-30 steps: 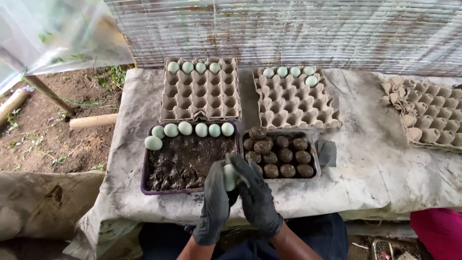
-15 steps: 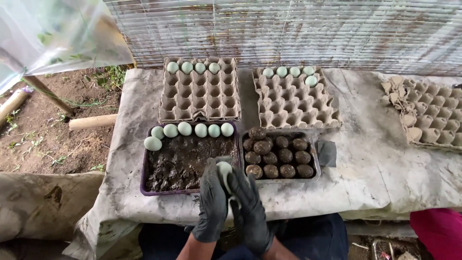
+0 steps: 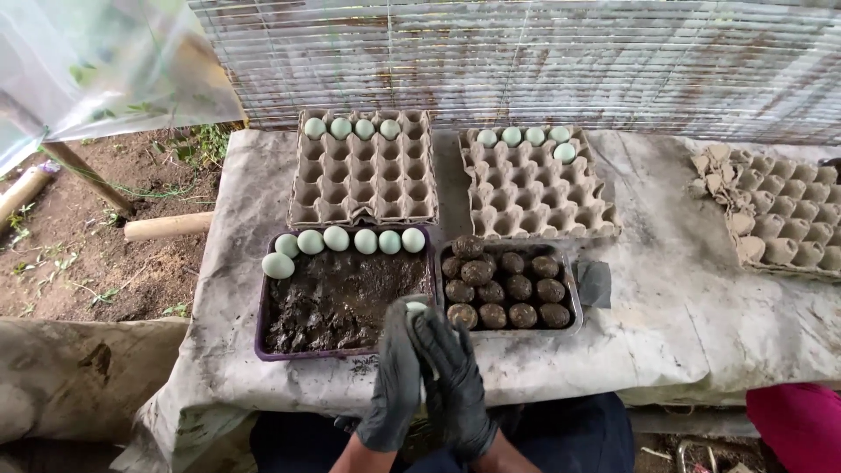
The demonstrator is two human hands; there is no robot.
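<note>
The pale egg (image 3: 417,308) stood upright, long axis vertical, clasped in the grip of both gloved palms, left hand (image 3: 396,377) and right hand (image 3: 457,381), only its top showing, above the near rim between the mud tray (image 3: 342,298) and the tray of coated eggs (image 3: 508,289).

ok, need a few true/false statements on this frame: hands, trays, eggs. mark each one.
1. Both hands wear dark gloves and are pressed together around a pale green egg. True: left hand, right hand.
2. The purple tray of dark mud has pale eggs along its far edge. True.
3. The small metal tray holds clean pale eggs. False: it holds dark, mud-coated eggs.
4. Both grey cardboard egg cartons behind the trays are full. False: the left carton and the right carton each hold only a few eggs at the far end.
5. The table is bare wood. False: a grey cloth covers it.
</note>
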